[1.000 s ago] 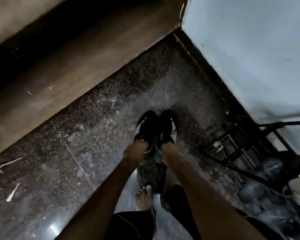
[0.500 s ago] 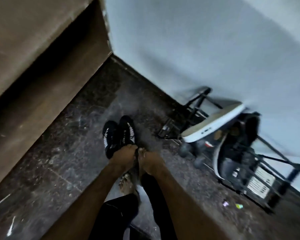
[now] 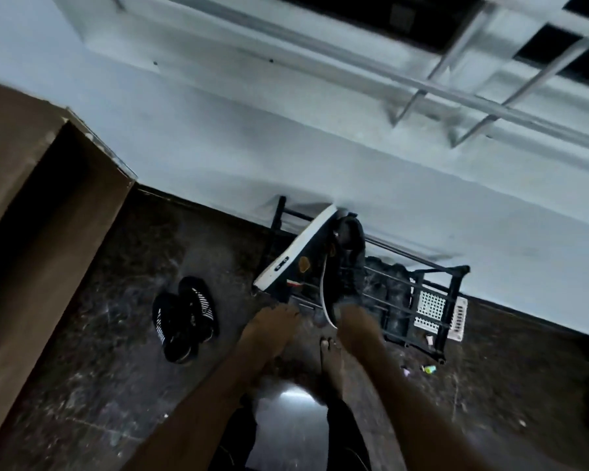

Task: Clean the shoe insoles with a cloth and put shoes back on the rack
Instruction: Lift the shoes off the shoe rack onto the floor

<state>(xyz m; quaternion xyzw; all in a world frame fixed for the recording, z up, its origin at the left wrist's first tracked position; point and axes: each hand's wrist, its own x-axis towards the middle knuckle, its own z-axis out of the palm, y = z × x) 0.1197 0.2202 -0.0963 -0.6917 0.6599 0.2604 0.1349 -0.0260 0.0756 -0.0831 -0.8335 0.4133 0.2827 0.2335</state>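
Observation:
A pair of black shoes with white stripes (image 3: 184, 317) lies side by side on the dark stone floor, left of my arms, with no hand on it. The black metal shoe rack (image 3: 453, 283) stands against the pale wall. On its left end lean a shoe with a broad white sole (image 3: 296, 253) and a dark shoe with a thin white sole edge (image 3: 347, 263). My right hand (image 3: 356, 322) grips the heel of the dark shoe. My left hand (image 3: 272, 322) reaches the lower end of the white-soled shoe; blur hides its grip.
A white perforated basket (image 3: 436, 311) sits in the rack's right half. A brown wooden panel (image 3: 31, 232) runs along the left. My bare foot (image 3: 330, 362) stands below the hands. Small bits of litter (image 3: 429, 368) lie on the floor by the rack's near leg.
Both hands have let go of the black striped pair, which now rests on the floor. The view has swung right and my hands have moved to the shoes on the rack.

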